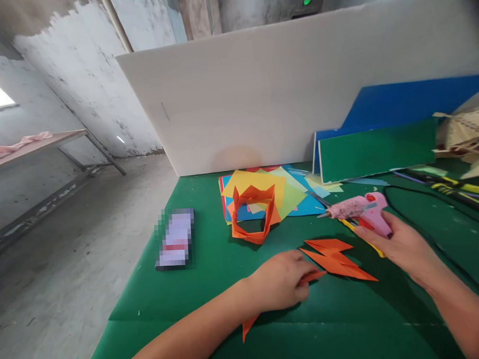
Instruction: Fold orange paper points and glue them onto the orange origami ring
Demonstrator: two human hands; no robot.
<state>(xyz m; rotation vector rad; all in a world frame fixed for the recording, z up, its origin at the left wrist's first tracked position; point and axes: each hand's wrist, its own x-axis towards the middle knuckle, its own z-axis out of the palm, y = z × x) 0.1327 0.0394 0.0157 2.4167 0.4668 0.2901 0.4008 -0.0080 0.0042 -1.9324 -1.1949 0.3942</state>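
My left hand [281, 281] is closed, pinching a folded orange paper piece [314, 276] whose tip sticks out past the fingers. Just beyond it, several more folded orange paper pieces [338, 262] lie on the green tabletop. Another orange point [249, 327] pokes out from under my left forearm. At the right, my right hand [403, 244] is wrapped round the handle of a pink hot glue gun [358, 208], its nozzle facing left. A ring of joined orange folded pieces [252, 234] stands behind my left hand.
Coloured paper sheets [263, 181] lie behind the ring. A blurred phone [176, 239] sits at the left table edge. A yellow-handled tool [375, 247] lies below the glue gun; a black cord [428, 235] curves at right. Green [377, 149] and white boards [260, 99] stand at the back.
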